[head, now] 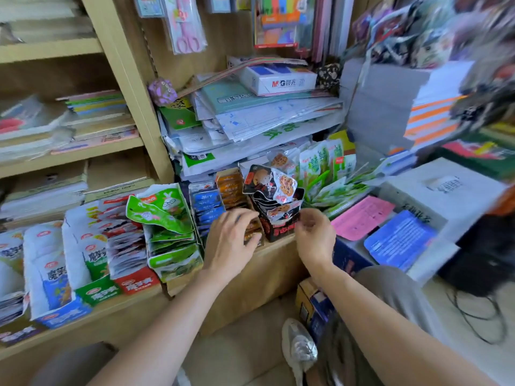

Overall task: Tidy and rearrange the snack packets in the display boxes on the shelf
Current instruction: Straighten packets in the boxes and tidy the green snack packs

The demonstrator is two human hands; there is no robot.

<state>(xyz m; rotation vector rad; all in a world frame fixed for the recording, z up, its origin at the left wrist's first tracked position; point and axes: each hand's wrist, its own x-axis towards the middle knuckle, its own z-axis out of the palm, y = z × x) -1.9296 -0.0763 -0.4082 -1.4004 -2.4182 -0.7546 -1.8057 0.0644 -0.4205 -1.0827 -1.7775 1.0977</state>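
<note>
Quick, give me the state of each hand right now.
Left hand: open, fingers spread on the brown packets.
Right hand: fingers curled at the black box; whether it grips cannot be told.

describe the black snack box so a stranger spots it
Along the wooden shelf, follow the row of display boxes to its right end, by the right hand. The black display box stands there, the only black one, packets poking up, beside an orange box and a blue box.
</note>
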